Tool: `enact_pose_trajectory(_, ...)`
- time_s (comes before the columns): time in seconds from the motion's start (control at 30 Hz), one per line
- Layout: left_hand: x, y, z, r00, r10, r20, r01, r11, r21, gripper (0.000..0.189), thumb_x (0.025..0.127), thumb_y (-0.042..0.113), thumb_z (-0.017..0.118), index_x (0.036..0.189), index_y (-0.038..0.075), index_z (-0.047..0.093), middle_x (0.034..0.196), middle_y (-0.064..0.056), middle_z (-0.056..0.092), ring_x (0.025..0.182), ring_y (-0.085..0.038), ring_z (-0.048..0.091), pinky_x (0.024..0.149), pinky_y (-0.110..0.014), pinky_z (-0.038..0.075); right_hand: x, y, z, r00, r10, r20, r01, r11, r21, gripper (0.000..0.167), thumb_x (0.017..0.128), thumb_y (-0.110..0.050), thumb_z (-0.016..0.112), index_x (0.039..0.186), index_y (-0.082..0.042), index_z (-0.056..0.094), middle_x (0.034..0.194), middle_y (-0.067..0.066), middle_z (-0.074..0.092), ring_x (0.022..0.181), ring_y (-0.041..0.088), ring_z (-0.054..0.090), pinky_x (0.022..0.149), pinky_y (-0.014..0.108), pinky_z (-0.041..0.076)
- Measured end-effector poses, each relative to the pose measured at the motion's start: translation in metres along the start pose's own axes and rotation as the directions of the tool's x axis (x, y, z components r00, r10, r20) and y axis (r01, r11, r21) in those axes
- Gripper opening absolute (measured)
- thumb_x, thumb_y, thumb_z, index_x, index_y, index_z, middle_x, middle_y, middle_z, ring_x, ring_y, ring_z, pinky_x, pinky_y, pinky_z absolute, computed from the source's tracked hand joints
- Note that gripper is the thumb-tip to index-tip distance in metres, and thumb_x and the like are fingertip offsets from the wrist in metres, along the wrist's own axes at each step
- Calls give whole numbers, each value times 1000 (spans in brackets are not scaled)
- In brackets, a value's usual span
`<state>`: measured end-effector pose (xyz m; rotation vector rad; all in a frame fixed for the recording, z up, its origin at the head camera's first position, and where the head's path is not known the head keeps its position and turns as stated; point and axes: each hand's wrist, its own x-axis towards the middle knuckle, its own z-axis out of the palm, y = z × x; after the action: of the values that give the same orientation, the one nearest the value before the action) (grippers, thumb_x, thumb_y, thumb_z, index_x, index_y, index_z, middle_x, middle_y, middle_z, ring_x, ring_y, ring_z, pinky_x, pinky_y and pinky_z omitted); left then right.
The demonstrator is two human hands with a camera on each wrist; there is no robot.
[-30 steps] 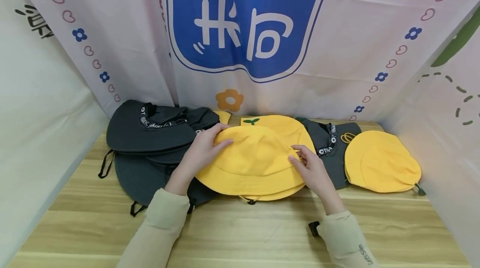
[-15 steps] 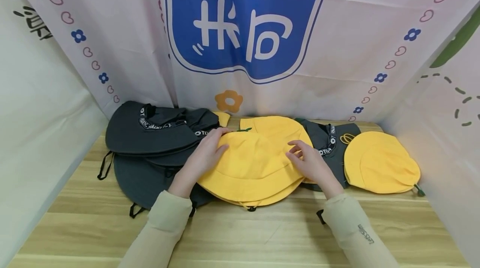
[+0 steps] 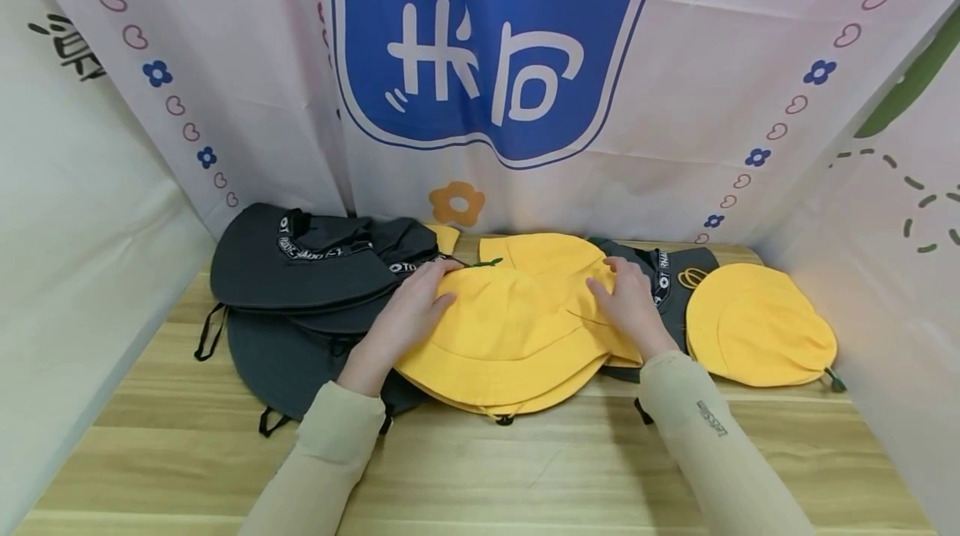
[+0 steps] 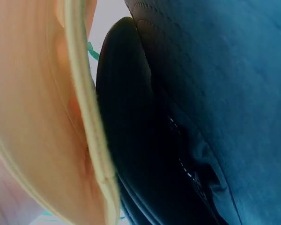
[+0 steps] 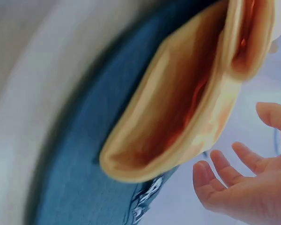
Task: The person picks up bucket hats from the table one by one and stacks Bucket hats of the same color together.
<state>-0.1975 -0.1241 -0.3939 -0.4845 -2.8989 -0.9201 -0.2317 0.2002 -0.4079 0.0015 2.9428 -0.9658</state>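
A yellow bucket hat [image 3: 495, 336] lies brim forward at the middle of the table, stacked over another yellow brim. My left hand [image 3: 408, 307] holds its left side, thumb on the crown; the other fingertips are partly hidden at its back edge. In the left wrist view the yellow brim [image 4: 33, 103] hides most of that hand. My right hand [image 3: 633, 303] hovers over the right end of a yellow hat [image 3: 558, 252] lying behind. The right wrist view shows this hand's fingers [image 5: 241, 173] spread and loosely bent, apart from the folded yellow brims [image 5: 145, 126].
Several dark grey hats [image 3: 300, 282] with lettered straps are stacked at the left. Another dark hat [image 3: 677, 328] lies right of the middle, beside a yellow hat [image 3: 757, 323] with a green toggle. A printed curtain [image 3: 660, 144] hangs behind the wooden table [image 3: 480, 478].
The front yellow hat came slightly toward me, then stayed put. My right hand left its right side and moved back and right over the hat behind. My left hand stayed at the front hat.
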Motion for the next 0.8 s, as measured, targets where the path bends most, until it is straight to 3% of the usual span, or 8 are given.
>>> enact_pose_trajectory(0.17, -1, 1, 0, 998, -50, 29, 49, 999, 10, 42, 100, 12, 60, 141, 16, 49, 137, -10, 55, 129, -28, 54, 108, -46, 46, 14, 6, -4, 999, 37, 3, -37, 999, 21, 58, 106, -29, 48, 151, 4, 32, 147, 28, 41, 136, 43, 39, 112, 57, 37)
enact_pose_trajectory(0.33, -1, 4, -1, 992, -116, 52, 117, 993, -4, 45, 101, 16, 60, 144, 11, 46, 145, -15, 51, 136, -32, 50, 111, -49, 44, 23, 12, -3, 997, 67, 31, -69, 997, 44, 58, 107, -31, 45, 152, 4, 30, 146, 28, 44, 132, 43, 46, 110, 55, 40)
enact_pose_trajectory(0.43, 0, 3, -1, 990, -133, 55, 134, 991, -17, 43, 101, 18, 61, 140, 6, 51, 144, -17, 54, 142, -35, 44, 114, -51, 40, 26, 14, -2, 991, 112, 68, -117, 991, 63, 61, 107, -34, 43, 154, 1, 27, 150, 27, 41, 135, 42, 44, 112, 55, 38)
enact_pose_trajectory(0.6, 0, 3, 0, 996, -82, 24, 82, 997, -10, 31, 99, 17, 64, 127, 4, 60, 129, -15, 63, 130, -34, 54, 108, -48, 46, 31, 13, 0, 989, 127, 73, -132, 988, 81, 63, 107, -37, 43, 154, 1, 26, 153, 26, 38, 139, 40, 42, 116, 53, 36)
enact_pose_trajectory(0.7, -1, 4, 1, 998, -60, 6, 60, 998, 4, 29, 98, 17, 64, 125, 9, 60, 124, -13, 64, 117, -29, 61, 99, -45, 51, 32, 10, 0, 991, 125, 53, -130, 984, 122, 66, 106, -41, 43, 154, 1, 27, 152, 26, 40, 137, 40, 43, 115, 53, 37)
enact_pose_trajectory(0.8, -2, 3, 1, 999, -47, -5, 47, 999, 23, 30, 98, 18, 64, 127, 13, 59, 124, -11, 64, 114, -27, 63, 95, -45, 52, 33, 6, 0, 991, 127, 32, -130, 976, 172, 68, 105, -45, 43, 153, 1, 29, 150, 25, 42, 136, 40, 45, 114, 53, 38)
